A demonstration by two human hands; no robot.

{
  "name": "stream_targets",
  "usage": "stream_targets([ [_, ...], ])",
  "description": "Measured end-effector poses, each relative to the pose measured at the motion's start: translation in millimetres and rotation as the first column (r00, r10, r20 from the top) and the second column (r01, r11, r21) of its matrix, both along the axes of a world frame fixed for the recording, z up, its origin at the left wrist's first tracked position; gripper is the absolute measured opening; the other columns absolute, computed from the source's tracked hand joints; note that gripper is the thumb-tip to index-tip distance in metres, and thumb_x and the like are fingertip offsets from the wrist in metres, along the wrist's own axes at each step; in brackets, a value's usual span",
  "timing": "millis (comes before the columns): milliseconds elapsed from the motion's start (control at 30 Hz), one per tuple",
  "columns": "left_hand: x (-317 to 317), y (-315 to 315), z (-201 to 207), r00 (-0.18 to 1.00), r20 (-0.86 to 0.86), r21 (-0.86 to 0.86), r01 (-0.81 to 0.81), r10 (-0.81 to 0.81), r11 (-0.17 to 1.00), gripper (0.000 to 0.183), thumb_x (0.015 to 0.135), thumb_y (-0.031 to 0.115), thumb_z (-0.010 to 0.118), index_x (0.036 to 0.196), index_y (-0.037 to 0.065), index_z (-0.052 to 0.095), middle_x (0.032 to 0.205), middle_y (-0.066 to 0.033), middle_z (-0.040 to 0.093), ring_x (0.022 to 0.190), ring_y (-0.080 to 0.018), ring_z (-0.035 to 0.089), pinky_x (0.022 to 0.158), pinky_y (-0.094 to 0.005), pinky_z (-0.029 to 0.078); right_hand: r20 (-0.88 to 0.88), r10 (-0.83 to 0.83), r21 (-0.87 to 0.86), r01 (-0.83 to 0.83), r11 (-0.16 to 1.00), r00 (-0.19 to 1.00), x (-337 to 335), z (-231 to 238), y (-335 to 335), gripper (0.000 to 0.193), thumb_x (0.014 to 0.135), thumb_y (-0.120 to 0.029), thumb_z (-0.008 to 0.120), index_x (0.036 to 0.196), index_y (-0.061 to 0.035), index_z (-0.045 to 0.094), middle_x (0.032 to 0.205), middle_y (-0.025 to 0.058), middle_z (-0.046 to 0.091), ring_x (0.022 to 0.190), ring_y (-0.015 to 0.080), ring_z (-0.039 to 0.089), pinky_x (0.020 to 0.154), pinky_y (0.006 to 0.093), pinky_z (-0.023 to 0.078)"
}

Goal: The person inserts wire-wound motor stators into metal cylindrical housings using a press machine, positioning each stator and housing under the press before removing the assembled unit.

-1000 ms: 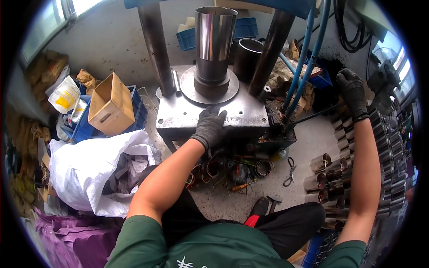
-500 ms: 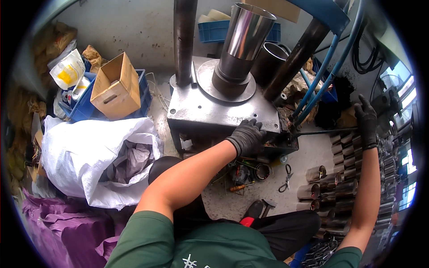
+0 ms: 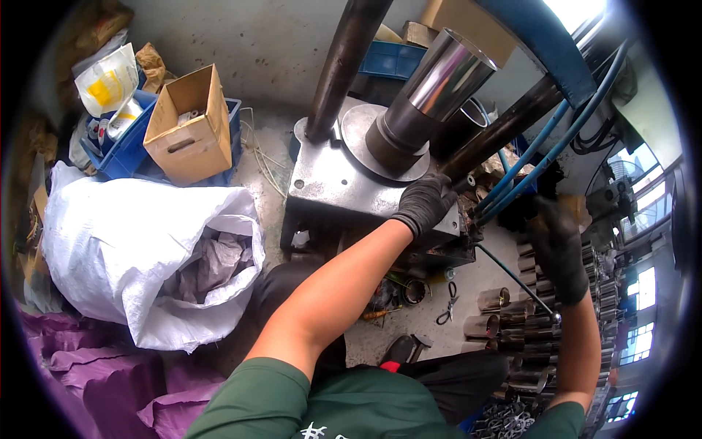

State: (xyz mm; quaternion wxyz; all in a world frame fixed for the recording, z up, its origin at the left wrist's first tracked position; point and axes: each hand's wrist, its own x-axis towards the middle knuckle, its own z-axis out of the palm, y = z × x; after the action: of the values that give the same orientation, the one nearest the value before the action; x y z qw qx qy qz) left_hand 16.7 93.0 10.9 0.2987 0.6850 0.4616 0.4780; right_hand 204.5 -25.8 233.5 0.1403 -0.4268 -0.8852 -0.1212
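My left hand [image 3: 425,203], in a black glove, rests on the front right part of the metal press table [image 3: 322,175], with no object visible in it. Behind it, a shiny metal cylinder [image 3: 455,73] stands on a dark round block [image 3: 398,139] upon a round plate [image 3: 357,132]. My right hand [image 3: 559,252], also black-gloved, is raised out to the right and smeared by motion, so its fingers are unclear. Below it, a thin lever [image 3: 512,279] slopes down from the press to a ball end; the hand looks apart from it.
Rows of metal sleeves [image 3: 482,325] stand on the floor at right. Scissors [image 3: 447,304] and a hammer [image 3: 419,345] lie near my feet. At left are a white sack [image 3: 139,256], a cardboard box [image 3: 186,139] and purple sheeting [image 3: 117,388]. Blue hoses [image 3: 537,164] run beside the press.
The view has shifted, moving the press rightward in the picture. The lever, near level before, now slopes downward. My left hand has slid closer to the round plate; my right hand has come lower and inward.
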Motion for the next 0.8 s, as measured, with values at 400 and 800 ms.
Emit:
stream_targets([
  [400, 12, 54, -5, 0.258, 0.957, -0.24, 0.459, 0.13, 0.856, 0.038, 0.103, 0.043, 0.058, 0.131, 0.018, 0.052, 0.107, -0.0049, 0.064, 0.086, -0.0189, 0.066, 0.071, -0.032, 0.051, 0.307, 0.008, -0.108, 0.026, 0.994, 0.952, -149, 57, 264, 0.053, 0.105, -0.039, 0.055, 0.153, -0.0178, 0.046, 0.142, 0.0206, 0.057, 0.133, 0.0358, 0.055, 0.11, 0.0428, 0.046],
  [800, -2, 76, -48, 0.97, 0.233, 0.281, -0.002, -0.066, 0.96, 0.03, 0.097, 0.031, 0.06, 0.121, 0.013, 0.062, 0.12, -0.0076, 0.066, 0.104, -0.0251, 0.063, 0.099, -0.0413, 0.046, -0.493, -0.164, -0.707, -0.283, 0.648, 0.854, -16, -45, 100, 0.052, 0.086, -0.019, 0.074, 0.132, -0.0002, 0.06, 0.111, 0.0113, 0.069, 0.107, 0.0233, 0.064, 0.087, 0.0368, 0.055],
])
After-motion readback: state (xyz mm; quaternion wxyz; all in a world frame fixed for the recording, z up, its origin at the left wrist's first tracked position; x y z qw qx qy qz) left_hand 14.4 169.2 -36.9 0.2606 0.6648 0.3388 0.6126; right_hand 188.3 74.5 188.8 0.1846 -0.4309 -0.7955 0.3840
